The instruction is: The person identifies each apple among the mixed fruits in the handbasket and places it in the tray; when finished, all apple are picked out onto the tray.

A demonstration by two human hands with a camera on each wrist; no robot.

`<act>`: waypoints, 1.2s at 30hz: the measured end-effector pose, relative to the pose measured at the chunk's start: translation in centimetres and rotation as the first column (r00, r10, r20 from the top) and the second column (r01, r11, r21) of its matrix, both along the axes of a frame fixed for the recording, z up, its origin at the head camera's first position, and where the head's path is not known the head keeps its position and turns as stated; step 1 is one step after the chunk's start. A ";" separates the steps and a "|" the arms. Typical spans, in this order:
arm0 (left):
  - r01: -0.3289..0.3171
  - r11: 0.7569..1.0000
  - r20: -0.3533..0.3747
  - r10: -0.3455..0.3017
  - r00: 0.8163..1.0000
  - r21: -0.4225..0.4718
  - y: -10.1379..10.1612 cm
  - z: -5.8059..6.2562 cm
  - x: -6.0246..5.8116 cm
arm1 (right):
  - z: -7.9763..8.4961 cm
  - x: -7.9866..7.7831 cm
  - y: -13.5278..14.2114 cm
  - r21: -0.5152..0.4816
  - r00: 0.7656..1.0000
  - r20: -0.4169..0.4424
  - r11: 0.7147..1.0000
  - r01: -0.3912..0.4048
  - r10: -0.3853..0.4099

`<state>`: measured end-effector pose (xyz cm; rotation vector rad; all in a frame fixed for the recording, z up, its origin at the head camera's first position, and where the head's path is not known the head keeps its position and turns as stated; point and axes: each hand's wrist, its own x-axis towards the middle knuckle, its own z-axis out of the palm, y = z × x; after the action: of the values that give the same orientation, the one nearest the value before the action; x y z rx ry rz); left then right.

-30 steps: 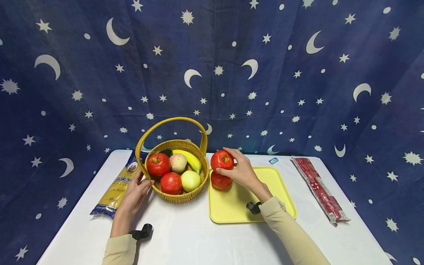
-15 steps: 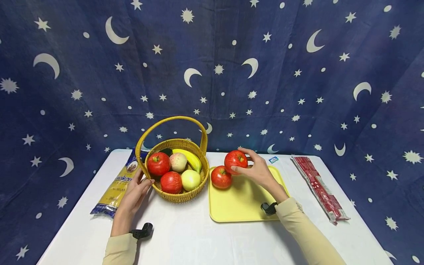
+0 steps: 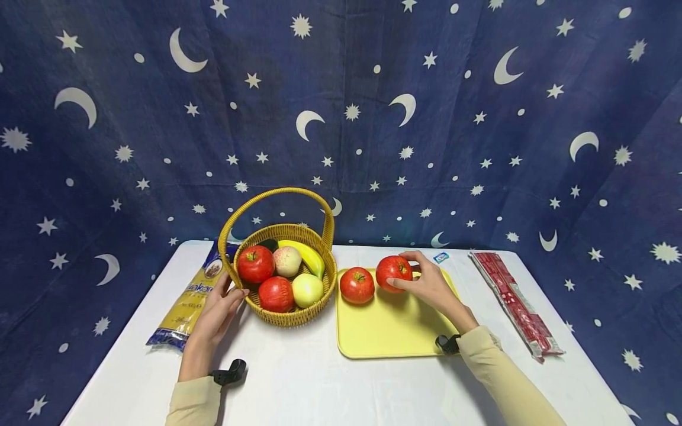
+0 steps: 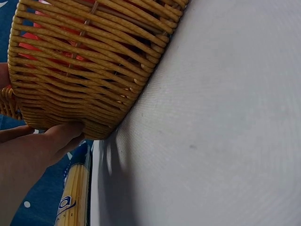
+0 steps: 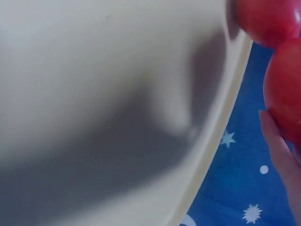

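Observation:
My right hand (image 3: 430,287) grips a red apple (image 3: 393,272) from its right side, over the back of the yellow tray (image 3: 383,340). In the right wrist view, the held apple (image 5: 287,89) appears above the tray's surface, which bears the hand's shadow. Another red apple (image 3: 357,286) sits in the tray's back left corner. At the left, my left hand (image 3: 217,313) holds the rim of a wicker basket (image 3: 288,319), thumb at the rim and fingers against the outer wall (image 4: 94,94). Inside lie two red fruits, a pale peach (image 3: 288,261), a yellow-green fruit (image 3: 307,290), a banana (image 3: 309,258) and a dark item.
A yellow and blue pasta bag (image 3: 183,307) lies left of the basket, partly behind my left hand. A long red package (image 3: 514,302) lies right of the tray. Behind the tray is a small blue and white packet (image 3: 441,257). A star-patterned curtain (image 3: 341,118) hangs behind the table.
My right hand has carried its apple rightward and down, away from above the other apple, which now shows fully. The left hand and basket have stayed in place.

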<state>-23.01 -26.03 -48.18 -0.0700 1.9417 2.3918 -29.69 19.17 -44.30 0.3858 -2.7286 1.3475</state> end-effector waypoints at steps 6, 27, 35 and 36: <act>-0.003 1.000 0.000 0.003 1.000 -0.003 -0.1 -0.1 0.1 | -1.5 -0.5 0.2 0.013 0.999 0.046 1.000 -0.019 0.018; -0.003 1.000 -0.005 0.003 1.000 -0.006 0.2 -0.1 0.1 | -2.5 -1.5 0.3 0.069 0.994 0.084 0.995 -0.078 0.072; -0.003 1.000 -0.002 0.003 1.000 -0.011 0.1 0.0 0.0 | -2.4 -1.6 -0.2 0.097 0.990 0.104 0.990 -0.101 0.091; -0.002 1.000 -0.004 0.002 1.000 -0.010 0.1 0.0 0.0 | -2.4 -1.7 -0.2 0.106 0.991 0.103 0.989 -0.101 0.090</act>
<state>-23.00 -25.96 -48.17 -0.0675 1.9567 2.3854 -31.37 18.95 -46.71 0.4766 -2.9096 1.2713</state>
